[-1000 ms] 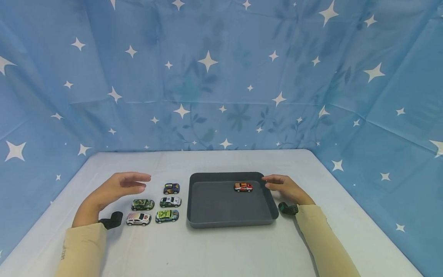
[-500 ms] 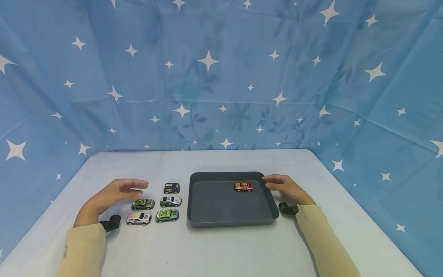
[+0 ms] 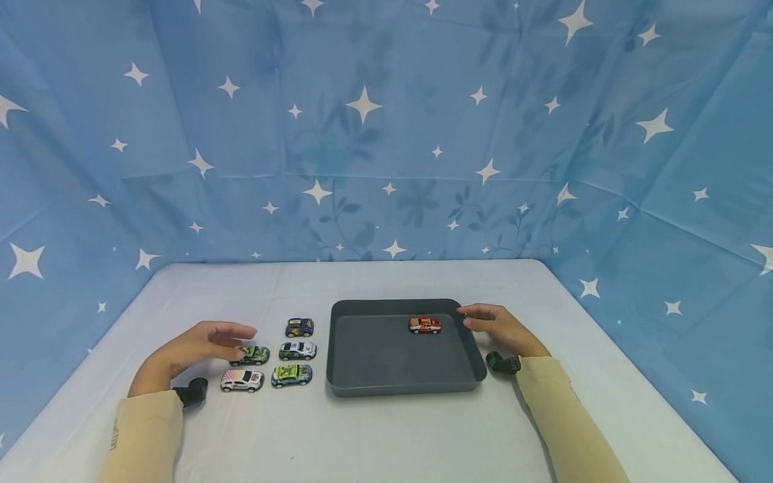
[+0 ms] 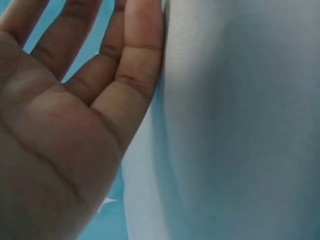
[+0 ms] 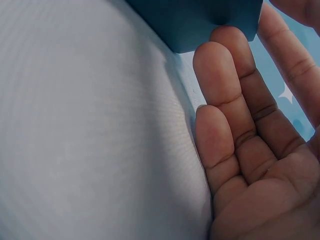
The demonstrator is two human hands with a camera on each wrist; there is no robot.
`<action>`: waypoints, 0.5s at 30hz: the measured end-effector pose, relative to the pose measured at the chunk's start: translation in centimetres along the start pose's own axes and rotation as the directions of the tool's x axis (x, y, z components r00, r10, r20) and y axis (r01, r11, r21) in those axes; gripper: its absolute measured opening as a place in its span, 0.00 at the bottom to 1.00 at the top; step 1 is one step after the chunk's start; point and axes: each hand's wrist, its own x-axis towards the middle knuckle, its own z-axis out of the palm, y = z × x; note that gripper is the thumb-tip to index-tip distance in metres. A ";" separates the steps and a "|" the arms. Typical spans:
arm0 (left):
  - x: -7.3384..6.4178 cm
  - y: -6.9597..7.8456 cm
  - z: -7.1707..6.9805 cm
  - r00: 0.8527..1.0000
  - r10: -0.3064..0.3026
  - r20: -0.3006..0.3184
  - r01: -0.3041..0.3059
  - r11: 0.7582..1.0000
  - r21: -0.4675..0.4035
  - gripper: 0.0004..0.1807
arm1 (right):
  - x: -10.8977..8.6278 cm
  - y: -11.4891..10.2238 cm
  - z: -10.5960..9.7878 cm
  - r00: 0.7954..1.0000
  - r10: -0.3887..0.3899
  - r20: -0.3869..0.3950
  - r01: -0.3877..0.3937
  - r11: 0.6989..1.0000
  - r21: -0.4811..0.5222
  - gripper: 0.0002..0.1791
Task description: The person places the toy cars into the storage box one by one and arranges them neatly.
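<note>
Left hand (image 3: pixel 202 344) lowered since earlier frame, fingers loosely extended, thumb overlapping green camouflage car (image 3: pixel 256 355) on table (image 3: pixel 386 439), contact unclear; right hand (image 3: pixel 502 329), fingers relaxed, at right rim of grey tray (image 3: pixel 392 365); red-and-white car (image 3: pixel 425 325) inside

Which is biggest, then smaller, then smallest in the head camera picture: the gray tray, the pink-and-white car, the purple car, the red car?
1. gray tray
2. pink-and-white car
3. purple car and red car: they look about alike, so I can't rank them.
</note>
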 end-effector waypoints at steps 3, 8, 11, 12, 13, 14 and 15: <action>0.0 -0.2 -0.1 1.000 -0.006 0.008 0.006 1.000 0.014 0.32 | 0.0 -0.1 0.0 1.000 0.004 -0.001 -0.004 1.000 -0.005 0.30; 0.0 -0.3 -0.1 1.000 -0.019 0.012 0.018 0.998 0.052 0.32 | 0.0 -0.1 0.0 1.000 0.000 0.004 0.000 1.000 0.003 0.29; 0.1 -0.3 0.0 0.999 -0.038 0.005 0.038 0.997 0.074 0.32 | 0.0 -0.1 0.0 1.000 -0.002 0.007 0.002 1.000 0.010 0.29; 0.2 -0.3 0.0 0.999 -0.043 0.004 0.043 0.996 0.082 0.32 | 0.0 0.0 0.0 1.000 -0.004 0.008 0.004 1.000 0.006 0.29; 0.2 -0.3 0.0 0.999 -0.049 0.003 0.048 0.995 0.083 0.31 | 0.0 0.0 0.0 1.000 -0.006 0.008 0.006 1.000 0.004 0.29; 0.2 -0.2 0.0 0.999 -0.052 0.001 0.052 0.995 0.085 0.31 | 0.0 0.0 0.0 1.000 -0.008 0.009 0.008 1.000 0.006 0.29; 0.2 -0.2 0.1 0.999 -0.054 0.000 0.054 0.995 0.085 0.31 | 0.0 0.0 0.0 1.000 -0.009 0.007 0.008 1.000 0.009 0.29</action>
